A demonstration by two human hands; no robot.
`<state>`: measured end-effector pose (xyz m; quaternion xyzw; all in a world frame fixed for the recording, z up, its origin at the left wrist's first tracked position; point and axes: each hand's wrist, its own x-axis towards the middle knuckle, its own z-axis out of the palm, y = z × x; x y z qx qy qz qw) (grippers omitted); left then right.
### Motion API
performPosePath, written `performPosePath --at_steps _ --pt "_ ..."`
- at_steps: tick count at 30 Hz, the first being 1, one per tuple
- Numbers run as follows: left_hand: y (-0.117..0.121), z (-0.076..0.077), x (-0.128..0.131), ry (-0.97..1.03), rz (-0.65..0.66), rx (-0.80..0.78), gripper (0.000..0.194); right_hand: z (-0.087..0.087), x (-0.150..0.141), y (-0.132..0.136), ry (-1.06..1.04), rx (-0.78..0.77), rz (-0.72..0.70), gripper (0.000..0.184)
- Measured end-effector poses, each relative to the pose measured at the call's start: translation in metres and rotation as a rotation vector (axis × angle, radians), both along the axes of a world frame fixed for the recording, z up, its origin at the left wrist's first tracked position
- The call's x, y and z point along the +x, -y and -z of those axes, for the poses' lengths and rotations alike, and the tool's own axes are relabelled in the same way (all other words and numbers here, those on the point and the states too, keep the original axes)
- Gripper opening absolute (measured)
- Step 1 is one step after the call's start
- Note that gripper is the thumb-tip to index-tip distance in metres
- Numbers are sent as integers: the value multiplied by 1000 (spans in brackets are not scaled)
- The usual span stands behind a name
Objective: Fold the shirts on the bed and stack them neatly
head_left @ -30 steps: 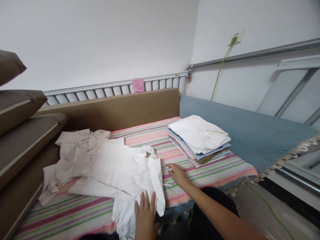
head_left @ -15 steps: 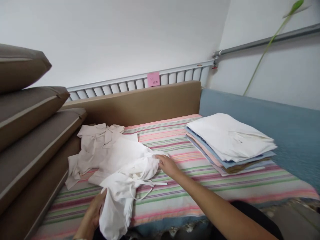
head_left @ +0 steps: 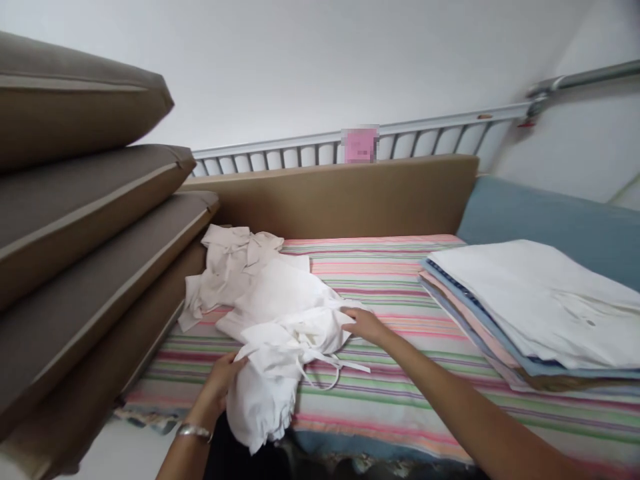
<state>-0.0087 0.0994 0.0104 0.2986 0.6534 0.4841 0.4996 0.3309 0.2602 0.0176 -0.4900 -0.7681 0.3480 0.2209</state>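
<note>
A crumpled white garment (head_left: 285, 333) with thin ties lies on the striped sheet (head_left: 400, 393), part of it hanging over the front edge. My left hand (head_left: 220, 380) grips its lower left part, fingers closed into the cloth. My right hand (head_left: 365, 325) pinches the garment's right edge, fingers closed on the fabric. A second, cream-coloured garment (head_left: 227, 267) lies bunched just behind it, untouched.
A stack of folded clothes (head_left: 540, 313), white on top, sits at the right on the sheet. Brown cushions (head_left: 85, 220) are piled at the left. A tan board (head_left: 345, 197) and a white rail stand behind. A blue cover (head_left: 540, 213) lies at the far right.
The view has swung left. Both hands went from lying flat to gripping the white garment and bunching it together; my left hand shifted left along its lower part.
</note>
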Motion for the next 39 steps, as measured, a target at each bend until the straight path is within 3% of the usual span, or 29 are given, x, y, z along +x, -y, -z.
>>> performPosePath --at_steps 6,9,12,16,18,20,23,27,31,34,37,39 --pt "16 -58 2 -108 55 133 50 -60 11 28 -277 201 95 24" --pt "25 -69 -2 -90 99 215 51 -86 25 53 -362 337 216 25" --pt "24 -52 -13 -337 85 169 41 -79 33 75 -301 331 193 23" --pt "18 -19 -16 -740 9 99 36 -29 33 90 -160 166 7 17" --pt "18 -14 -5 -898 -51 173 38 -8 33 94 -128 128 7 17" --pt "18 -16 13 -1045 -45 316 34 1 34 95 -114 119 25 19" --pt "17 -20 41 -1109 89 451 29 -2 36 95 -107 127 40 19" --pt "11 -13 57 -1123 212 362 29 -6 38 93 -102 133 33 19" --pt "5 -1 48 -1000 132 279 34 -7 42 91 -7 117 48 18" --pt "2 3 37 -785 -26 219 36 -22 36 96 38 238 137 24" --pt "3 5 29 -595 -71 154 22 -46 10 113 -108 354 132 28" --pt "5 4 30 -465 -64 150 20 -56 -18 128 -220 259 37 28"
